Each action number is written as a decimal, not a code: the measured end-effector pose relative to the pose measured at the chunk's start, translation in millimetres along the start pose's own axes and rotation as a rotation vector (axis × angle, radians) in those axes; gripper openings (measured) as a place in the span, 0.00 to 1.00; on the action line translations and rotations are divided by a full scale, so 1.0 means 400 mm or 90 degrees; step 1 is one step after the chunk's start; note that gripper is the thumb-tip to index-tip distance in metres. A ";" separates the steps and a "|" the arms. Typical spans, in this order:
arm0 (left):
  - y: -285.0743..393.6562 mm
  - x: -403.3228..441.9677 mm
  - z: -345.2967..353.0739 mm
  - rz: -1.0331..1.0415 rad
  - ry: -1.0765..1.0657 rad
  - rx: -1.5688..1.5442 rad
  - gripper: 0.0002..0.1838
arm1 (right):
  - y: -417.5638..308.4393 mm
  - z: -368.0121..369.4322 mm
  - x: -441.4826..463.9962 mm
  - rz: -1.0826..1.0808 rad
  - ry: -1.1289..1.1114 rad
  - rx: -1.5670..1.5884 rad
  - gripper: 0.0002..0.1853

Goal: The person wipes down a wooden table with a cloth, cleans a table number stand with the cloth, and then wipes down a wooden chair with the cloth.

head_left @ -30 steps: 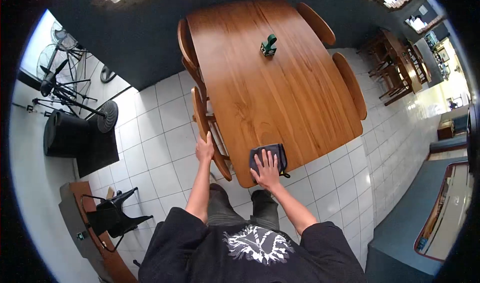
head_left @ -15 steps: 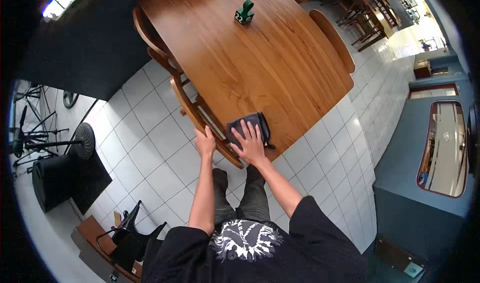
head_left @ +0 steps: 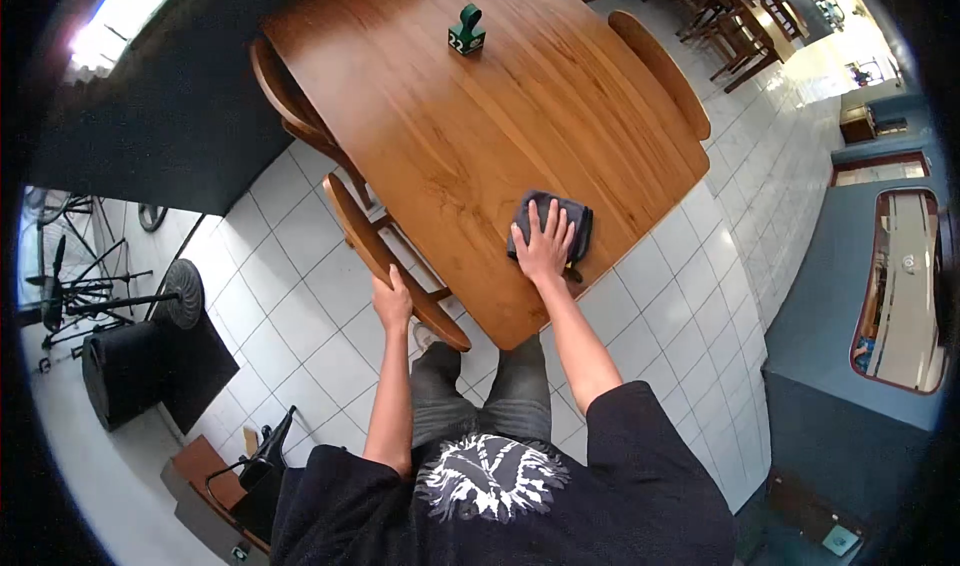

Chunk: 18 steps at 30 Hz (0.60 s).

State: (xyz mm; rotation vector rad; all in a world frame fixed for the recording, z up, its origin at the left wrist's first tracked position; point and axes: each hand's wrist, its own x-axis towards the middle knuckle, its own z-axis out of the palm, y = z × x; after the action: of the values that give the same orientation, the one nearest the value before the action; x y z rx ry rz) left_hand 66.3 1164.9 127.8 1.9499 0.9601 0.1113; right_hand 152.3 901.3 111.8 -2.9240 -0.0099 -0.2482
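Note:
A dark grey folded cloth [head_left: 577, 228] lies on the near end of the brown wooden table [head_left: 470, 146]. My right hand [head_left: 544, 241] rests flat on it with the fingers spread. At the table's left side, my left hand [head_left: 392, 298] grips the top of a wooden chair's backrest [head_left: 368, 241]; its fingers are partly hidden behind the wood. Farther up the tabletop stands a small green number block with a rounded handle [head_left: 467, 34].
Another chair [head_left: 290, 96] is on the left side, and one [head_left: 660, 71] on the right. A black pedestal fan [head_left: 183, 294] and a black box [head_left: 125, 374] stand at the left. A blue-grey counter [head_left: 840, 296] is at the right.
My right hand and the cloth have moved right across the tabletop, away from the near left corner. My left hand still holds the chair. The view has turned and shifted.

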 end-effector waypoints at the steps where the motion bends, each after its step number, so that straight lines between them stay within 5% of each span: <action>1: 0.002 -0.003 0.003 0.010 0.013 0.026 0.23 | -0.035 0.007 0.020 -0.041 0.003 0.013 0.34; 5: -0.001 -0.013 0.018 -0.042 0.065 0.083 0.24 | -0.145 0.007 -0.016 -0.319 -0.071 0.115 0.34; 9: 0.055 -0.045 0.060 -0.191 0.185 0.119 0.25 | -0.041 -0.084 -0.107 -0.513 -0.191 0.216 0.32; 11: 0.072 -0.044 0.091 -0.230 0.289 0.127 0.26 | 0.079 -0.137 -0.099 -0.489 -0.187 0.197 0.31; 18: 0.058 -0.054 0.080 -0.257 0.290 0.172 0.31 | 0.573 -0.106 0.163 -0.180 -0.037 -0.058 0.32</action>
State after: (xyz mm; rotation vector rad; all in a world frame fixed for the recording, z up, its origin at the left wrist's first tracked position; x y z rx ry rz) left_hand 78.6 1121.9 133.8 1.9669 1.7280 0.2077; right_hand 214.9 667.4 116.9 -3.0132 -0.4341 -0.2118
